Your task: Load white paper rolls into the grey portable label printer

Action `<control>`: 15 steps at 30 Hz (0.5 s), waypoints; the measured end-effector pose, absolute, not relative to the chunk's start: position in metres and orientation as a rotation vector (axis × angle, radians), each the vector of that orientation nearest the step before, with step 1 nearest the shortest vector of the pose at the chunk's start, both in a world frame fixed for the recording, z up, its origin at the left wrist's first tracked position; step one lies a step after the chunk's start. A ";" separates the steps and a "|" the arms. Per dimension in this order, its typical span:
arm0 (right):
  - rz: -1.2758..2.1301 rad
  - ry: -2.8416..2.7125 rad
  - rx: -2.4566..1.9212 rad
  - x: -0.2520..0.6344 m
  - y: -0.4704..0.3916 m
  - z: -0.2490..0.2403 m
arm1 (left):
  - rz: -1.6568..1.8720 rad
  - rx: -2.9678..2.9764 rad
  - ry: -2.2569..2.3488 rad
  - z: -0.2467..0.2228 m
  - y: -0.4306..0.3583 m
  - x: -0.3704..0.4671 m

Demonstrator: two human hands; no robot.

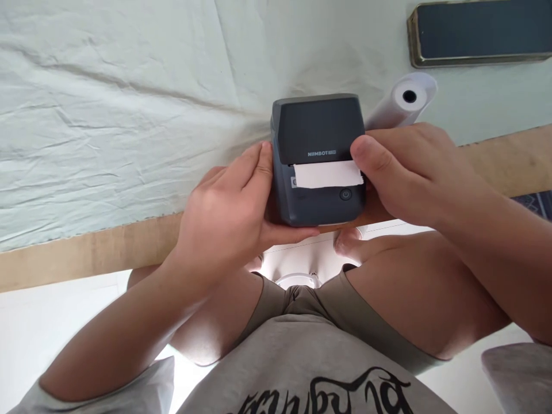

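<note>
A dark grey label printer (pixel 319 129) with NIIMBOT lettering is held between both hands at the table's near edge. White paper (pixel 328 175) sticks out of its front slot, above a round power button (pixel 345 195). My left hand (pixel 224 201) is closed around the printer's left side, thumb along the bottom edge. On the right side, my right hand (pixel 409 167) grips it, the thumb resting on the lid's corner near the paper's end. The right hand's other fingers are mostly hidden. Just behind that hand lies a white paper roll (pixel 394 106) with a black core.
A phone (pixel 483 31) in a clear-edged case lies at the far right. The pale, wrinkled cloth (pixel 129 109) covers the table, whose bare wooden edge (pixel 86 250) runs along the front. My legs (pixel 414 282) are below that edge.
</note>
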State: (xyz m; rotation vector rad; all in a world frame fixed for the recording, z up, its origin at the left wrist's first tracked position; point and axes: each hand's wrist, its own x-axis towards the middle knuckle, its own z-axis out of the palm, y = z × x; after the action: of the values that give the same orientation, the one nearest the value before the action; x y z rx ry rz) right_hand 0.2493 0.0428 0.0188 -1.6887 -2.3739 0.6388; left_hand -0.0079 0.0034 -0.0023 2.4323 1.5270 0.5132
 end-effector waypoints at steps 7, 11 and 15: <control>0.682 -2.364 -1.736 0.249 0.039 0.019 | 0.455 2.437 1.588 -0.005 0.002 -0.009; 0.444 -2.186 -1.708 0.244 0.035 0.030 | 0.386 2.372 1.556 -0.003 0.003 -0.008; 0.376 -2.006 -1.607 0.238 0.036 0.038 | 0.385 2.340 1.478 -0.002 0.004 -0.011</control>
State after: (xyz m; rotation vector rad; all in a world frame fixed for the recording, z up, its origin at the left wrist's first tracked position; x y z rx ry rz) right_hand 0.2382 0.0358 0.0382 -1.6070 -2.0061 0.3761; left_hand -0.0107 0.0045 -0.0023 2.3398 1.4779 0.3846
